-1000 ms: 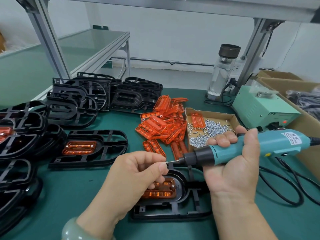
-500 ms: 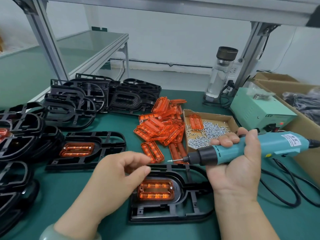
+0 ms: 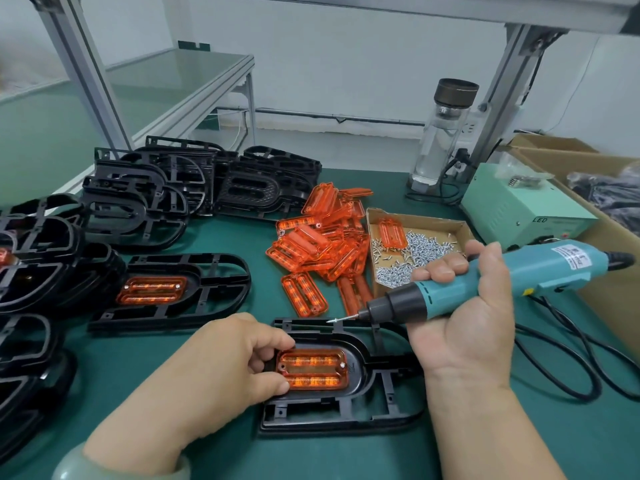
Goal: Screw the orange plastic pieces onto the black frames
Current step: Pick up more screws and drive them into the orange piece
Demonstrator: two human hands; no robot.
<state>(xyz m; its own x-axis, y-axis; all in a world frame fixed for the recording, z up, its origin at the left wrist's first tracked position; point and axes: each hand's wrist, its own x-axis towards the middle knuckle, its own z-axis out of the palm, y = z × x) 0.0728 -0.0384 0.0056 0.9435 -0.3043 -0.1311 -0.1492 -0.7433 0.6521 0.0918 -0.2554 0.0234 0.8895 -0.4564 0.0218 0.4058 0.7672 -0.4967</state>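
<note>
A black frame (image 3: pixel 381 412) lies on the green mat in front of me, with an orange piece (image 3: pixel 313 370) seated in its oval recess. My left hand (image 3: pixel 232 365) pinches the left end of that orange piece between thumb and fingers. My right hand (image 3: pixel 464 317) grips a teal electric screwdriver (image 3: pixel 540 271), held nearly level above the frame's far edge. A small screw (image 3: pixel 334 320) sits on its bit, pointing left. Loose orange pieces (image 3: pixel 322 244) are piled behind the frame.
A cardboard tray of screws (image 3: pixel 420 251) stands right of the pile. A frame with an orange piece fitted (image 3: pixel 166 289) lies to the left, beside stacks of black frames (image 3: pixel 114 202). A bottle (image 3: pixel 440 133), a power box (image 3: pixel 519 209), cartons (image 3: pixel 606 188) and the cable (image 3: pixel 571 358) fill the right.
My left hand left the screwdriver tip, where it set a screw on the bit, and dropped onto the left end of the orange piece. The screwdriver stayed about where it was.
</note>
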